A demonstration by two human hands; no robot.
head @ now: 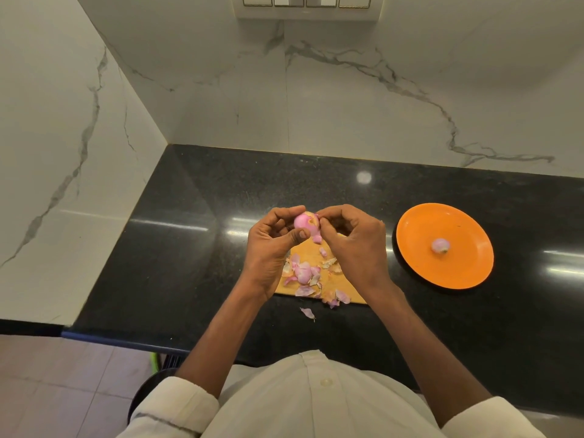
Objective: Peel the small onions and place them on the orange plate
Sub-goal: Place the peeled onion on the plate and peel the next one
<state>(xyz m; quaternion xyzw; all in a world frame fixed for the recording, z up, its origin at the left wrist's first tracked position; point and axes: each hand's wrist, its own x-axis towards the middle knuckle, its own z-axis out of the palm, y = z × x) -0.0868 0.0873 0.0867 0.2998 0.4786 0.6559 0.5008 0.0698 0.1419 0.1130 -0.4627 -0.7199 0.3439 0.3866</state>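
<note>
Onion (302, 221), pink and partly bared, sits raised over the far end of the wooden board (347, 287), gripped in the curled fingers of the left hand (271, 248) with the thumb across its near side. Right hand (350, 240) pinches a strip of skin at the onion's right edge (seemingly half loosened, though small to judge). Loose peels (305, 273) litter the board. One peeled onion (440, 245) lies on the orange plate (420, 263), well right on the black bench (177, 248).

Glossy black speckled stone counter (177, 248); matt wooden board (335, 286) under papery peels (305, 273); smooth orange plastic-looking plate (442, 273); veined marble-look walls (347, 99).
</note>
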